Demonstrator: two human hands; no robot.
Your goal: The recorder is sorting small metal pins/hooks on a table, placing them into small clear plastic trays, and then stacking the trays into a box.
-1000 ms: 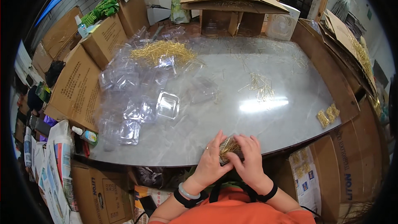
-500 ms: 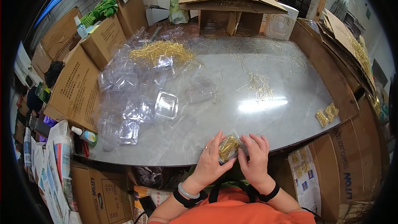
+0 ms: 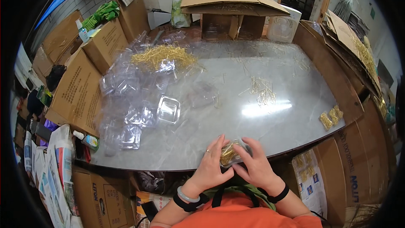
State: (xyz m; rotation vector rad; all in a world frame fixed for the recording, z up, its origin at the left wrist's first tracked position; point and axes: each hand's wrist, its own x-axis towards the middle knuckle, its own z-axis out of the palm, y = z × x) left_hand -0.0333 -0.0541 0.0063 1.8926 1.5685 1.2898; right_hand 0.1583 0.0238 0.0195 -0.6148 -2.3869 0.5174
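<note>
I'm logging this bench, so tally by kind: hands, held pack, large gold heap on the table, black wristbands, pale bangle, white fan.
Hands: 2
Held pack: 1
Large gold heap: 1
Black wristbands: 2
Pale bangle: 1
White fan: 1
Total: 8

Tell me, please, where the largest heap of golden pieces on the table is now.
In the head view, the heap lies on the far left part of the table, among clear plastic trays, left of a smaller golden scatter.

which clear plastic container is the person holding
The container of gold wire pieces, between left hand and right hand; the clear containers farther left are unheld.
</note>
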